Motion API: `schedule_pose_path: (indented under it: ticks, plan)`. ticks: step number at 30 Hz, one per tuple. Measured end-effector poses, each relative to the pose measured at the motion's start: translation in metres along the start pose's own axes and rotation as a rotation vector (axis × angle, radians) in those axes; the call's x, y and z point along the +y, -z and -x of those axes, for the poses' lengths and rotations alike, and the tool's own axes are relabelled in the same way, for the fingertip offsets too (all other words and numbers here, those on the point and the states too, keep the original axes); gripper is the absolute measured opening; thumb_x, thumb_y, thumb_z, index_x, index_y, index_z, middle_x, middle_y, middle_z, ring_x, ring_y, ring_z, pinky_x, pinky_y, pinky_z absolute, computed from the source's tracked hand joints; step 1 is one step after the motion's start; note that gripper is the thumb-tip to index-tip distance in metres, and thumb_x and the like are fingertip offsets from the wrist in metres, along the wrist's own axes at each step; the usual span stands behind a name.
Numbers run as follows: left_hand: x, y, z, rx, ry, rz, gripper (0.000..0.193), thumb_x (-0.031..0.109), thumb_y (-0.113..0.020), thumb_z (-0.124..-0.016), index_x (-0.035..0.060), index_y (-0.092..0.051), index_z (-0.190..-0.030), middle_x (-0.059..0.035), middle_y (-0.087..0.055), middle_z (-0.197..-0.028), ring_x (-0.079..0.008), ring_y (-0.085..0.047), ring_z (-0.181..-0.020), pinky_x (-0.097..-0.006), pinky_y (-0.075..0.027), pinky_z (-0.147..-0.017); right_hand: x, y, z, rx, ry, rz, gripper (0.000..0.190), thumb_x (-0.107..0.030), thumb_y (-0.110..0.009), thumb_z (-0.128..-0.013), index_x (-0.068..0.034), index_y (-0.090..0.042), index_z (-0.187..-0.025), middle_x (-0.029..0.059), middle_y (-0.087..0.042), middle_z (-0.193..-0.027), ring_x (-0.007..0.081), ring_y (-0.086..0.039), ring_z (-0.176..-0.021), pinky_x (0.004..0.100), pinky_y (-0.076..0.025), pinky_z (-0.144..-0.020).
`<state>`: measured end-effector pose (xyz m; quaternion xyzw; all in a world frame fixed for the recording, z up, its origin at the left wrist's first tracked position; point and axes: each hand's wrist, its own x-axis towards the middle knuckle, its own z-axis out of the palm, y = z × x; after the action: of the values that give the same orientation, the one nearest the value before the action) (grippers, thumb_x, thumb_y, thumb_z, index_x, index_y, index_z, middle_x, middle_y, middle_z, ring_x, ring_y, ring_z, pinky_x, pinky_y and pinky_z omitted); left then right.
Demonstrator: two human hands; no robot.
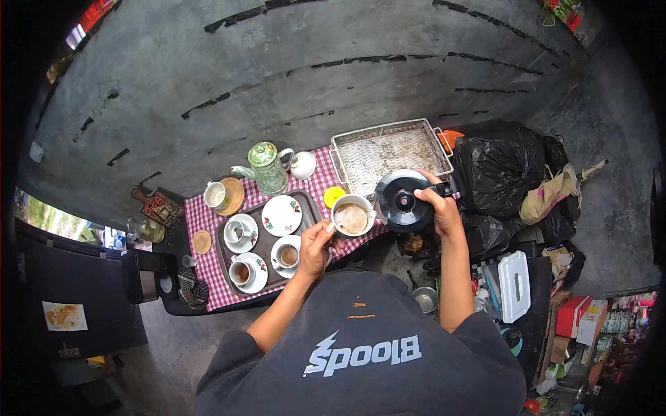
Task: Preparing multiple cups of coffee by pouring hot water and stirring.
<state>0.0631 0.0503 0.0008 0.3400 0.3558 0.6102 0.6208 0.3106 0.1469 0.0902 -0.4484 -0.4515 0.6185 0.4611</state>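
My left hand (pixel 316 248) grips a white cup (pixel 353 215) that holds a foamy light-brown drink. In my right hand (pixel 439 207) is the black handle of a coffee pot with a black lid (pixel 405 200); its spout side meets the cup's rim. Whether liquid is flowing between them I cannot tell. To the left, a dark serving tray (pixel 247 208) bears saucers and cups. Two of these, a front cup (pixel 242 273) and a cup near my wrist (pixel 287 255), contain brown liquid. A glass cup (pixel 238 232) and a plain saucer (pixel 281 215) sit behind them.
Behind the tray stand a green enamel teapot (pixel 269 169) and a mug (pixel 215 194) by a round wooden board (pixel 232 196). A wire basket (pixel 390 156) occupies the table's back right, near a yellow lid (pixel 334 197). Black plastic bags (pixel 499 171) crowd the right side. A coffee machine (pixel 143 275) is far left.
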Motion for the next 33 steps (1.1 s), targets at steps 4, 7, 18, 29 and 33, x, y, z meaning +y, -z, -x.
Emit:
schedule_pose_path:
  ticks: [4, 7, 18, 29, 33]
  plan:
    - [-0.003, 0.000, -0.002, -0.004, -0.013, -0.005, 0.025, 0.020, -0.046, -0.092, -0.0019, -0.058, -0.088, -0.0101, -0.060, -0.071, -0.0131, -0.057, -0.057, -0.0233, -0.046, -0.053, 0.000, 0.002, -0.002, -0.005, -0.011, 0.009, 0.057, -0.013, -0.061, -0.071, 0.002, -0.050, -0.124, 0.0125, -0.060, -0.109, 0.0183, -0.058, -0.096, 0.0280, -0.044, -0.087]
    - [-0.005, -0.001, -0.003, 0.012, -0.026, -0.008, 0.025, 0.020, -0.046, -0.092, -0.0019, -0.058, -0.088, -0.0099, -0.060, -0.070, -0.0129, -0.056, -0.057, -0.0233, -0.046, -0.053, 0.000, 0.004, -0.004, -0.014, -0.016, -0.001, 0.056, -0.013, -0.061, -0.071, 0.002, -0.051, -0.124, 0.0123, -0.060, -0.108, 0.0181, -0.058, -0.096, 0.0279, -0.044, -0.087]
    - [-0.009, -0.014, -0.003, 0.044, -0.047, -0.030, 0.028, 0.023, -0.047, -0.092, -0.0019, -0.058, -0.087, -0.0091, -0.059, -0.069, -0.0128, -0.056, -0.057, -0.0232, -0.045, -0.053, 0.002, 0.017, -0.013, -0.057, -0.022, -0.017, 0.052, -0.011, -0.061, -0.071, 0.002, -0.054, -0.120, 0.0122, -0.059, -0.108, 0.0179, -0.056, -0.097, 0.0270, -0.043, -0.087]
    - [-0.016, -0.032, 0.003, 0.059, -0.059, -0.052, 0.027, 0.022, -0.048, -0.092, -0.0018, -0.058, -0.085, -0.0084, -0.057, -0.068, -0.0129, -0.055, -0.055, -0.0235, -0.045, -0.052, 0.001, 0.035, -0.015, -0.102, -0.021, 0.007, 0.052, -0.012, -0.061, -0.071, 0.002, -0.054, -0.120, 0.0119, -0.059, -0.109, 0.0185, -0.055, -0.099, 0.0270, -0.041, -0.089]
    - [-0.017, -0.042, 0.006, 0.104, -0.051, -0.030, 0.025, 0.020, -0.048, -0.092, -0.0006, -0.055, -0.080, -0.0079, -0.056, -0.068, -0.0133, -0.055, -0.055, -0.0239, -0.045, -0.051, -0.002, 0.039, -0.011, -0.103, -0.017, 0.017, 0.052, -0.012, -0.062, -0.071, 0.002, -0.054, -0.120, 0.0121, -0.059, -0.109, 0.0186, -0.055, -0.100, 0.0273, -0.041, -0.090]
